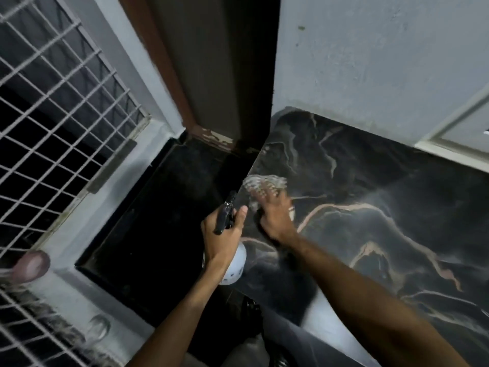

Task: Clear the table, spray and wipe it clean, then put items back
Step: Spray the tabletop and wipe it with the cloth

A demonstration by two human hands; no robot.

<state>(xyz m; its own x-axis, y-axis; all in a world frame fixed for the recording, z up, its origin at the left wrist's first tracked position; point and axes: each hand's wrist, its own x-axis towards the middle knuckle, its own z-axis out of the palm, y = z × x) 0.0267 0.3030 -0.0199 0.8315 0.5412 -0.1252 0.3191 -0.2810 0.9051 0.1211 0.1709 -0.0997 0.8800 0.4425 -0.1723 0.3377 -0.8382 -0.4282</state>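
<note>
Treat the step in hand as the spray-and-wipe stage, judged from the tools in use. Locate the table (370, 207), a dark slab with pale veins, set into the corner against the wall (370, 62). Note the left hand (222, 234), closed firmly round the neck of the spray bottle (235, 266), with the black trigger head pointing forward along the table's left edge. See the bottle's white body hanging below the fist at that edge; do not assume contact with the slab, as this view leaves that unclear. Note the right hand (275, 218), bearing down on the checked cloth (264, 182) near the same edge, with the cloth lying on the slab. Read the smear over hand and cloth as a wiping stroke, as a judgement only. Do not decide here whether the right fingers lie flat on the cloth or bunch it: too blurred to tell. For the next move, carry the cloth across the wide stretch of slab toward the right and the wall side, in overlapping passes under even pressure. Respray only where the surface looks dry, with the nozzle aimed at the slab and away from the wall. Hold the bottle out of the cloth's path. Take care at the left edge to avoid dragging the cloth off onto the floor (172, 207). Count the return of items as not yet begun.
</note>
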